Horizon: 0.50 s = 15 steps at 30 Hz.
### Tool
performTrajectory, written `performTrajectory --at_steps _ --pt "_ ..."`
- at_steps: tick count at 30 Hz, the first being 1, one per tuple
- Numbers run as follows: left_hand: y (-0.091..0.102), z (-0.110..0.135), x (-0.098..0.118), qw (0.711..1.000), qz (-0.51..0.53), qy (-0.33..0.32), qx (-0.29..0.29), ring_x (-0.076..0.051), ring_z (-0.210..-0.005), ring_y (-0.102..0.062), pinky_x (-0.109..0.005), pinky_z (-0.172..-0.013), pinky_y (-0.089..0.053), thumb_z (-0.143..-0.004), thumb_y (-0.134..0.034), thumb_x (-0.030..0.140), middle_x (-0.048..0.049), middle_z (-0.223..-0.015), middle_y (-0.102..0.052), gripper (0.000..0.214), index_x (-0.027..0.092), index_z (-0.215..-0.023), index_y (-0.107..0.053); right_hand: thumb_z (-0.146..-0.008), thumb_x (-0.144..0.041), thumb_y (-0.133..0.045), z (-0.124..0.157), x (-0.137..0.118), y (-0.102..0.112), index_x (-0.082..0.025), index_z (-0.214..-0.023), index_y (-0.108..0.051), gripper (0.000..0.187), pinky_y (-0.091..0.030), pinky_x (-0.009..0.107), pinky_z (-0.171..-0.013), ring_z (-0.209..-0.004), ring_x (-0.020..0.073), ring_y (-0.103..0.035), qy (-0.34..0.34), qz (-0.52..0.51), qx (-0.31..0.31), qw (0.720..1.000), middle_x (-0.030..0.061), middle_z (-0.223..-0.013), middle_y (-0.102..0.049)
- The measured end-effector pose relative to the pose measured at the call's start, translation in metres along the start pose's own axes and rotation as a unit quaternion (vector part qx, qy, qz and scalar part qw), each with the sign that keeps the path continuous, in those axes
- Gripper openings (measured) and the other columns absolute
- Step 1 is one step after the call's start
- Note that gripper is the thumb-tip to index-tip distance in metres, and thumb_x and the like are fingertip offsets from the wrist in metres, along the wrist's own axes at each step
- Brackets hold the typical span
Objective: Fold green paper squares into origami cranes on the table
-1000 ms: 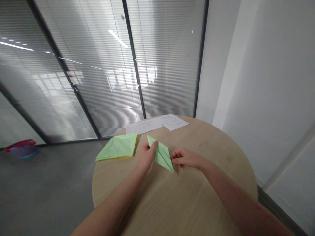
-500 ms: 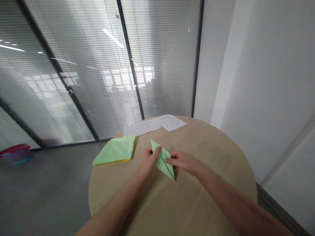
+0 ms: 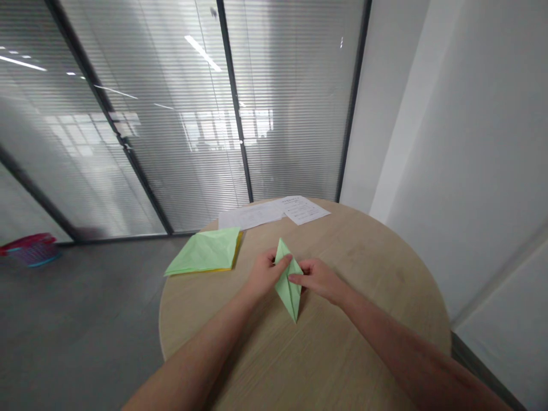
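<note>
A light green paper folded into a long narrow diamond (image 3: 288, 284) lies on the round wooden table (image 3: 363, 274), one tip pointing away from me and the other toward me. My left hand (image 3: 264, 275) pinches its left edge near the upper tip. My right hand (image 3: 319, 279) grips its right side at the middle. Both hands are closed on the folded paper.
A stack of green and yellow paper squares (image 3: 205, 252) lies at the table's left edge. White printed sheets (image 3: 274, 212) lie at the far edge. Glass partitions with blinds stand behind, a white wall on the right. A red and blue basket (image 3: 29, 249) sits on the floor, far left.
The folded paper has been turned from a slanted lie to nearly straight toward me. My right hand moved in from beside it and took hold of its right side.
</note>
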<state>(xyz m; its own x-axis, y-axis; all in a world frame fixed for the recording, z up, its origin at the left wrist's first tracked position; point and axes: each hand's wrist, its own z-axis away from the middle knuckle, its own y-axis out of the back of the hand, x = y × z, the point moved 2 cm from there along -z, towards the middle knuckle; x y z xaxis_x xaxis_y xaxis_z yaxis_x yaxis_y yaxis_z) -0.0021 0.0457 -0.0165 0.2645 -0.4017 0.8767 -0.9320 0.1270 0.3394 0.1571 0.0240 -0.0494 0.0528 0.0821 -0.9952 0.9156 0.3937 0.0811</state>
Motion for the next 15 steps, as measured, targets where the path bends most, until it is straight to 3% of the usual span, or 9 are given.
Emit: performTrajectory --at_steps 7,15 --pt "-0.0013 0.0001 0.005 0.999 -0.03 -0.032 -0.004 -0.018 -0.064 -0.051 -0.026 -0.058 -0.039 -0.081 -0.062 0.04 -0.0009 -0.064 -0.058 0.028 0.019 -0.062 -0.062 -0.076 -0.043 -0.072 -0.0005 -0.001 -0.0003 -0.016 -0.071 -0.066 0.028 -0.031 0.024 -0.052 -0.053 0.0105 -0.042 0.007 0.08 0.016 0.997 -0.0026 -0.058 -0.051" --pt "-0.0018 0.0013 0.0036 0.998 -0.022 -0.058 0.002 -0.019 -0.067 -0.054 -0.028 -0.064 -0.044 -0.087 -0.058 0.044 -0.0024 -0.069 -0.062 0.031 0.019 -0.07 -0.065 -0.077 -0.039 -0.071 -0.0063 0.0069 -0.0014 -0.014 -0.07 -0.067 0.026 -0.032 0.025 -0.058 -0.06 0.0123 -0.045 0.034 0.087 0.038 0.995 -0.0012 -0.062 -0.054"
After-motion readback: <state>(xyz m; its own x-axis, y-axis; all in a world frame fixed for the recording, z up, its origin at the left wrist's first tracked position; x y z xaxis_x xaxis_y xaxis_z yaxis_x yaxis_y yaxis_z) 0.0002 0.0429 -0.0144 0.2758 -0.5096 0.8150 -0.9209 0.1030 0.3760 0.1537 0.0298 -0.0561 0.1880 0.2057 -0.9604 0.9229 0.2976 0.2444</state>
